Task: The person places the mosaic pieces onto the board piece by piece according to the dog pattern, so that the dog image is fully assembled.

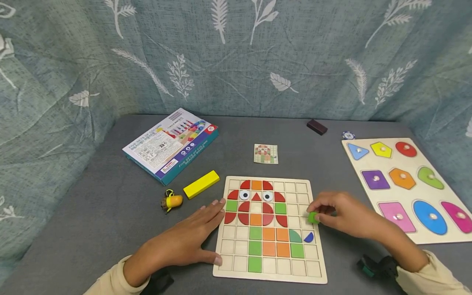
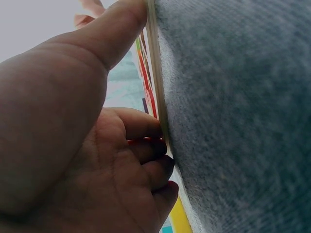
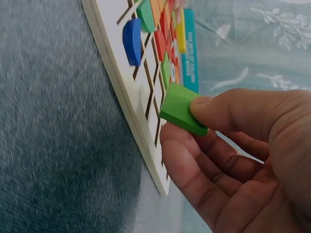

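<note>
A wooden grid board (image 1: 236,268) (image 3: 121,82) lies on the grey table, partly filled with red, orange, green and blue tiles that form a figure with two eyes. My right hand (image 1: 341,215) (image 3: 233,155) pinches a small green tile (image 1: 313,217) (image 3: 177,108) between thumb and fingers, just over the board's right edge. A blue quarter-round tile (image 1: 308,237) (image 3: 131,41) sits in a cell close by. My left hand (image 1: 184,241) (image 2: 73,145) lies flat on the table, thumb and fingertips pressed against the board's left edge (image 2: 158,92).
A small pattern card (image 1: 266,154) lies behind the board. At the left are a boxed bead set (image 1: 171,144), a yellow block (image 1: 201,184) and a small yellow toy (image 1: 172,201). A shape-peg puzzle (image 1: 407,186) fills the right side. A dark block (image 1: 316,127) sits at the back.
</note>
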Demonstrator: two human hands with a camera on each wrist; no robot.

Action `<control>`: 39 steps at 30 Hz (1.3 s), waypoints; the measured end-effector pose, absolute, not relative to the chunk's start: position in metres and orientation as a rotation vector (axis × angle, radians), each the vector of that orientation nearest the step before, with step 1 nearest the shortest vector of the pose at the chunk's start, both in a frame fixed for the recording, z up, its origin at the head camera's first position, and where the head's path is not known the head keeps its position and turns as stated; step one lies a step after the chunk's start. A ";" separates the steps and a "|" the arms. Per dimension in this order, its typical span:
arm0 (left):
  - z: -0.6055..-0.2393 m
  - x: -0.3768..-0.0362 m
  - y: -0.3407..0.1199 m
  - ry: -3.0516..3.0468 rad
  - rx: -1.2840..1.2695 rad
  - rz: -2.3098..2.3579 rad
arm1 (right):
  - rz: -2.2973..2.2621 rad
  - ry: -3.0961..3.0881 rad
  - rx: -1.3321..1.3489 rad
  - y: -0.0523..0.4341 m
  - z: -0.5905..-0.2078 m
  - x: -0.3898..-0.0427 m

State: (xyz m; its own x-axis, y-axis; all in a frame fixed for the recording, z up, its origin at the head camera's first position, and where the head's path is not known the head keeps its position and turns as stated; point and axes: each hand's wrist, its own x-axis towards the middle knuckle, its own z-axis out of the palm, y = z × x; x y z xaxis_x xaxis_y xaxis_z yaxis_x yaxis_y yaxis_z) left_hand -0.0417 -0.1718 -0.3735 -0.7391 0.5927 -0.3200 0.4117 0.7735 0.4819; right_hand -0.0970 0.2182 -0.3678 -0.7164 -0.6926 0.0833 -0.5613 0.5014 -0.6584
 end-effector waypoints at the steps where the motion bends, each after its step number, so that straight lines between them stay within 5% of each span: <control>1: -0.373 -0.042 -0.172 2.506 0.759 0.530 | -1.017 2.545 -1.086 0.218 -0.368 -0.096; 39: -0.374 -0.043 -0.172 2.506 0.746 0.529 | -0.993 2.126 -1.144 0.182 -0.368 -0.058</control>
State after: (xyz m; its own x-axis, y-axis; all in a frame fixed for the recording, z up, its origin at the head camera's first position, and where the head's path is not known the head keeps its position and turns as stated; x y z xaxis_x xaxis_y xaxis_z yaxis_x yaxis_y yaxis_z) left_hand -0.0434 -0.1725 -0.3744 -0.7422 0.5867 -0.3240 0.4059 0.7782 0.4793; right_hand -0.0583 0.1817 -0.3676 -0.5050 -0.8571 -0.1018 -0.4720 0.3730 -0.7988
